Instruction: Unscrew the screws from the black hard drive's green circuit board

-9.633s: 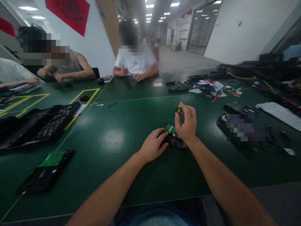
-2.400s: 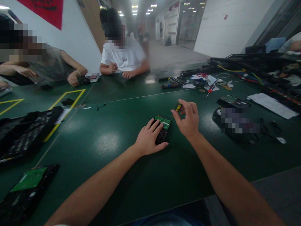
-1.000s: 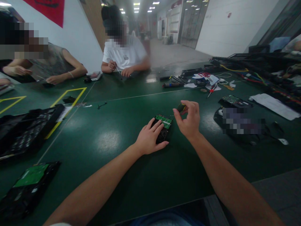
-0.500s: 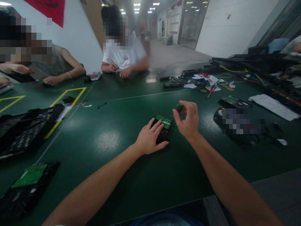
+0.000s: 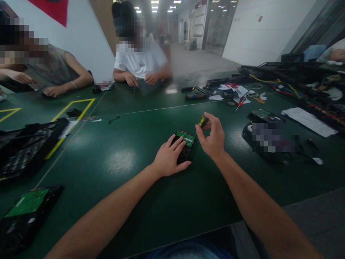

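A hard drive, black with a green circuit board, lies on the green table in front of me. My left hand rests over its left and near parts, fingers across the top and thumb along the near edge, holding it in place. Just right of the drive, my right hand is raised and closed around a short yellow-and-black screwdriver handle. Its shaft is too small or hidden to make out.
Another hard drive lies at the near left, below a black casing. To the right are a further circuit-board device, white paper, a red-handled screwdriver and a heap of cables. Two people sit across the table.
My right hand has turned the screwdriver handle so more of its yellow shows, lifted slightly. My left hand stays on the hard drive. The view has shifted a little.
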`<state>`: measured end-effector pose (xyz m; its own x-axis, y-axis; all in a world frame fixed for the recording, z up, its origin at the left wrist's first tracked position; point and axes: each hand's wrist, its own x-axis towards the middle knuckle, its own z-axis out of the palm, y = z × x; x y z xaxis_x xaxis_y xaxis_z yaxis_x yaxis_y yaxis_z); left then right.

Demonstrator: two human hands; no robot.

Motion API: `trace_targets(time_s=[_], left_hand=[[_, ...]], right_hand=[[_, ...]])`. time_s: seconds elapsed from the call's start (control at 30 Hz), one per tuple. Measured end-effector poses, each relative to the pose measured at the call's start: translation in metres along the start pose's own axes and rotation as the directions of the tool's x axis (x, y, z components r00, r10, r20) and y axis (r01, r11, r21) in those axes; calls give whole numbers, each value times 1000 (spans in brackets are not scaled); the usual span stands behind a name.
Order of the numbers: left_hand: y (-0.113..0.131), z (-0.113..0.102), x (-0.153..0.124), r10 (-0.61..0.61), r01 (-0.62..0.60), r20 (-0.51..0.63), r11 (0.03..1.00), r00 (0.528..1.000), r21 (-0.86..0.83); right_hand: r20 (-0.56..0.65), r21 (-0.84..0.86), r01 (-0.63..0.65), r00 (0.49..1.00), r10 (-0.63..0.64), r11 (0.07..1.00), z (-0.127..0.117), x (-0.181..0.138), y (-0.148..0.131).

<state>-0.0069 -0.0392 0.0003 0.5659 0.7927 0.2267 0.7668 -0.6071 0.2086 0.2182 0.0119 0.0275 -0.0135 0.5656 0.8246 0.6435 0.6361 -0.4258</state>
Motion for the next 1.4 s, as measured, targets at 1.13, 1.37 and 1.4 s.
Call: trace_targets(time_s=[1.13, 1.37, 1.4], left_hand=[[1, -4, 0, 11, -11, 11, 1000, 1000, -7], [1, -4, 0, 1, -1, 30, 1000, 1000, -4], [1, -5, 0, 0, 0, 31, 1000, 1000, -4]], right_hand=[[32, 6, -10, 999, 10, 1000, 4, -3, 4], [-35, -17, 1, 999, -2, 1000, -1, 1, -1], [-42, -20, -5, 999, 4, 1000, -1, 1, -1]])
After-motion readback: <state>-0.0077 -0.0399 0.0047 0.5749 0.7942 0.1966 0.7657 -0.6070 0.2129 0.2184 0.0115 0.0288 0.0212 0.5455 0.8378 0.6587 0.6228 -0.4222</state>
